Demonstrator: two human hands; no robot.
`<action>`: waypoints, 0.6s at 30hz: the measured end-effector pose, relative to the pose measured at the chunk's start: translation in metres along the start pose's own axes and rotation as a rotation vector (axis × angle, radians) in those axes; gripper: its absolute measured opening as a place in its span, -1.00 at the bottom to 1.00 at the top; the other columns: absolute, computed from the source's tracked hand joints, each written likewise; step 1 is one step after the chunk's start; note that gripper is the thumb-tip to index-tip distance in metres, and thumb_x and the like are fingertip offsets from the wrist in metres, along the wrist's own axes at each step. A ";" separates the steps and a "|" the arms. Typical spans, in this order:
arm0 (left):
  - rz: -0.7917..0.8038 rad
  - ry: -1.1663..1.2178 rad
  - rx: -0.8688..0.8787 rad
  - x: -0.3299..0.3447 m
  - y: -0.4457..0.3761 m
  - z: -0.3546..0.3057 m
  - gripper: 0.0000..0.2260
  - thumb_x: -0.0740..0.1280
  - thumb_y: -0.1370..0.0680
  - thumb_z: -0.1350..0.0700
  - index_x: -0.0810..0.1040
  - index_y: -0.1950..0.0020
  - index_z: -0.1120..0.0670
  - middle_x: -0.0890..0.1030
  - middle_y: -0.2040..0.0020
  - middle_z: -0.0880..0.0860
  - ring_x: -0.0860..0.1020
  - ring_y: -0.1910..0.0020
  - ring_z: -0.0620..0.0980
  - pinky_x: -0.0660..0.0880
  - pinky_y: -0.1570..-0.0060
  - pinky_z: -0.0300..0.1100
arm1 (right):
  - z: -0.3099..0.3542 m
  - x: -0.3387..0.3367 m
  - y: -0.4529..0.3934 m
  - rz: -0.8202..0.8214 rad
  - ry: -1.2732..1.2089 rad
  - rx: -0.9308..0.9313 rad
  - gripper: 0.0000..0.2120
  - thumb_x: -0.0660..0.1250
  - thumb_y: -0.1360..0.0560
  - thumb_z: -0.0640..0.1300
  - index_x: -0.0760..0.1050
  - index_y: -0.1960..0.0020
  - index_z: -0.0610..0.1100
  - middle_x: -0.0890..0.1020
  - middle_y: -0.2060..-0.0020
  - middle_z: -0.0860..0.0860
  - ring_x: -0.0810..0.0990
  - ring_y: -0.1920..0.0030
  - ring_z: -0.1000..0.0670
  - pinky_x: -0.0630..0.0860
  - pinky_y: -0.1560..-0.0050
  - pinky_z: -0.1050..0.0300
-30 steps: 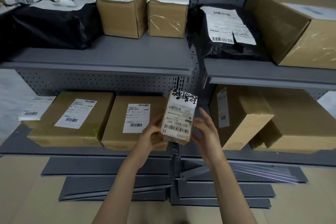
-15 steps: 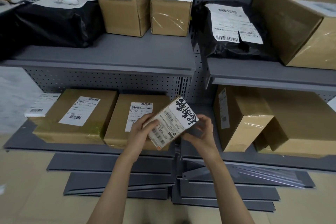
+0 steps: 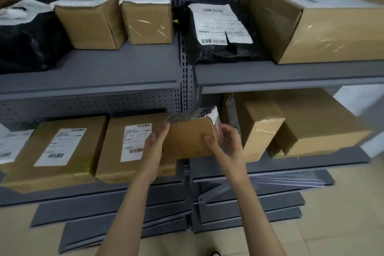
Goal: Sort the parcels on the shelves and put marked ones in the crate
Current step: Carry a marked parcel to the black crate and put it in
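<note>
I hold a small brown parcel [image 3: 190, 139] in front of the lower shelf [image 3: 311, 164], between both hands. Its plain cardboard side faces me; the white label with black marker scribble shows only at its top right edge. My left hand [image 3: 155, 143] grips its left end. My right hand [image 3: 224, 143] grips its right end, thumb on the near face. Behind it, two flat labelled boxes [image 3: 70, 147] [image 3: 133, 143] lie on the lower shelf. No crate is in view.
The upper shelf [image 3: 89, 81] carries a black bag [image 3: 27, 41], two small boxes [image 3: 91, 25] [image 3: 147, 18], a black labelled bag [image 3: 220, 33] and a large box [image 3: 324, 23]. Two brown boxes [image 3: 255, 131] [image 3: 318, 129] sit lower right. Grey shelf panels [image 3: 239, 212] lie on the floor.
I have turned the small parcel over: its label faced me before, now the plain cardboard side does. The parcel sits a little lower and both hands have shifted round it.
</note>
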State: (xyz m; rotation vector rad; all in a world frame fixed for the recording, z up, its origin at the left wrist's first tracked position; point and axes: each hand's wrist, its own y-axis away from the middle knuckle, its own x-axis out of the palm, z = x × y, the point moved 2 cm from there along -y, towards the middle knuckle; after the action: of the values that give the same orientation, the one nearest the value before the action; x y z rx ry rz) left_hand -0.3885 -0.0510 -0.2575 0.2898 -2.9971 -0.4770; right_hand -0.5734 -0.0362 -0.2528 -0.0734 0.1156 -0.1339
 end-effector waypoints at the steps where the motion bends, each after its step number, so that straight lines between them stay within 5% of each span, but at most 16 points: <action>1: 0.032 -0.020 -0.050 0.009 -0.001 0.002 -0.14 0.28 -0.29 -0.46 0.25 -0.48 -0.06 0.31 -0.46 -0.04 0.30 -0.42 0.02 0.24 -0.41 0.07 | 0.002 -0.008 0.003 -0.024 0.005 -0.031 -0.45 0.46 -0.24 0.23 0.44 -0.16 0.10 0.44 -0.15 0.06 0.45 -0.20 0.11 0.46 -0.25 0.03; 4: 0.154 -0.048 -0.127 0.032 -0.001 0.005 -0.19 0.17 -0.42 -0.42 0.07 -0.54 -0.05 0.20 -0.52 0.00 0.25 -0.45 0.02 0.21 -0.42 0.04 | 0.008 -0.028 0.019 -0.107 0.041 -0.088 -0.49 0.45 -0.22 0.22 0.44 -0.13 0.19 0.39 -0.12 0.18 0.42 -0.20 0.14 0.45 -0.23 0.08; 8: 0.243 -0.030 -0.099 0.049 0.010 -0.002 -0.41 0.16 -0.52 -0.27 0.22 -0.48 -0.04 0.37 -0.42 0.05 0.37 -0.36 0.05 0.29 -0.33 -0.06 | 0.014 -0.038 0.048 -0.274 0.025 -0.063 -0.46 0.46 -0.29 0.25 0.43 -0.18 0.09 0.39 -0.15 0.10 0.42 -0.17 0.16 0.42 -0.06 0.40; 12: 0.409 -0.091 0.125 0.043 0.033 -0.018 -0.71 0.27 -0.38 -0.24 0.53 -0.01 -0.15 0.62 -0.04 -0.12 0.54 -0.15 -0.06 0.43 -0.13 -0.16 | 0.008 -0.042 0.091 -0.442 -0.219 0.135 -0.54 0.30 -0.43 0.24 0.43 -0.19 -0.04 0.51 -0.09 -0.01 0.53 -0.06 0.09 0.51 -0.12 0.15; 15: 0.596 -0.180 0.317 0.047 0.055 -0.024 -0.72 0.33 -0.45 -0.13 0.57 -0.12 -0.10 0.63 -0.06 -0.12 0.59 0.00 -0.27 0.51 0.06 -0.34 | 0.002 -0.039 0.131 -0.530 -0.346 0.242 -0.66 0.14 -0.54 0.19 0.43 -0.12 -0.03 0.53 -0.06 -0.01 0.55 -0.08 0.03 0.56 -0.11 0.08; 18: 0.714 -0.245 0.400 0.067 0.081 -0.018 -0.76 0.29 -0.52 0.00 0.55 -0.17 -0.03 0.54 -0.13 0.01 0.57 0.13 -0.39 0.47 0.25 -0.51 | -0.003 -0.041 0.171 -0.677 -0.381 0.298 -0.74 0.06 -0.57 0.22 0.42 -0.06 0.11 0.56 -0.09 0.00 0.58 -0.13 -0.08 0.61 0.11 0.17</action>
State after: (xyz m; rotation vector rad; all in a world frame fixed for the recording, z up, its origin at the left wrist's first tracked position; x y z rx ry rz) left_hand -0.4660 0.0053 -0.2106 -0.8472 -3.1006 0.1705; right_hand -0.5918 0.1382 -0.2654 0.1638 -0.3165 -0.8057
